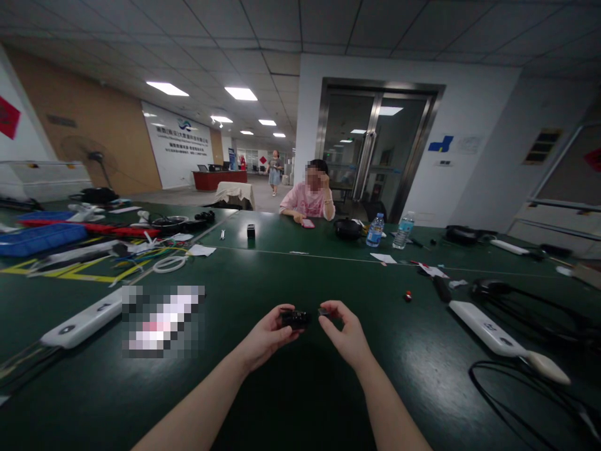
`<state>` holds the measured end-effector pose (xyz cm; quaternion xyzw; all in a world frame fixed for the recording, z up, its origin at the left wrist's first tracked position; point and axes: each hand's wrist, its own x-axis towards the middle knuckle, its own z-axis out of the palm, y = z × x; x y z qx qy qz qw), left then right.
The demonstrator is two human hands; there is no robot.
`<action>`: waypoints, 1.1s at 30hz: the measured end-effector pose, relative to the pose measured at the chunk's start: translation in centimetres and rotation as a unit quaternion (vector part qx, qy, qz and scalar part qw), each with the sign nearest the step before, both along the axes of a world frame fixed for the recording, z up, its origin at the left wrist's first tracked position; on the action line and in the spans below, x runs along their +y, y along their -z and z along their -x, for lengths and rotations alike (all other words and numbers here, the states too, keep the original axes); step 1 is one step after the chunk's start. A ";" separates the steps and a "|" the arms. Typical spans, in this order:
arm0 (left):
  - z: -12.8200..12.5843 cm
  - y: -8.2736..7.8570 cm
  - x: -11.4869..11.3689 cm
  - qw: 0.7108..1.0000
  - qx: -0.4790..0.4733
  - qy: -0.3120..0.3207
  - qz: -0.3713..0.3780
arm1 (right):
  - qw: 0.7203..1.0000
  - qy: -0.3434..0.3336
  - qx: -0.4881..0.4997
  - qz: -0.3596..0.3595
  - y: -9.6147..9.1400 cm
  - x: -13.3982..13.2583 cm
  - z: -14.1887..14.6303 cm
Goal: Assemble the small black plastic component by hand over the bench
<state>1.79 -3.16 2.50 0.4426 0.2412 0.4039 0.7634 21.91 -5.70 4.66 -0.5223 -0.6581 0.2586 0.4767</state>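
Observation:
Just above the dark green table (263, 275), my left hand (265, 341) is closed around a small black device (295, 318) with a shiny surface; its exact kind is too dark to make out. My right hand (347, 335) pinches a small flat dark piece (323, 311) between thumb and fingers. A narrow gap separates that piece from the black device. Both forearms reach in from the bottom of the view.
Left of my hands lie a white power strip (87, 319) and a blurred-out flat object (164, 322). Another power strip (488, 329) and black cables (498, 388) are on the right. Two bottles (375, 230) stand farther back, near a seated person (307, 197). A blue tray (44, 238) sits far left.

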 end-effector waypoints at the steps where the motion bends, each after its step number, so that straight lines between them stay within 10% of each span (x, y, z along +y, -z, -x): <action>1: 0.1 0.0 0.0 1.000 0.000 0.000 -0.001 | 1.000 0.006 0.006 0.000 -0.1 0.0 -0.2; 20: 0.2 -0.3 -0.1 1.000 0.016 0.003 0.003 | 0.996 0.055 0.056 -0.047 -0.3 0.2 -2.2; 33: -0.1 0.1 -0.1 1.000 -0.002 0.015 -0.007 | 0.998 -0.051 -0.023 0.029 0.2 -0.4 1.5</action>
